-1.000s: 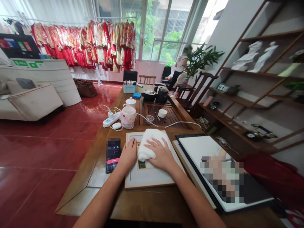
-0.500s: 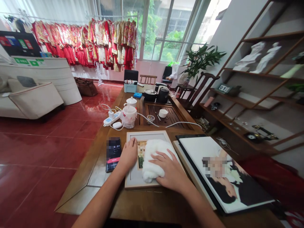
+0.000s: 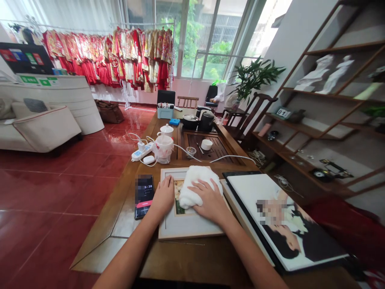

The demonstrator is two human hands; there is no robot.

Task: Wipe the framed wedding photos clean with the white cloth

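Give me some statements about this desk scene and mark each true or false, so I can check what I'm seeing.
1. The right hand lies on the white cloth. True.
2. The cloth covers the whole frame. False: it covers only part, and the lower border shows.
3. The phone lies left of the frame. True.
4. The left hand is on the phone. False: it is on the frame's left side.
5. The white bowl sits on the tray. True.
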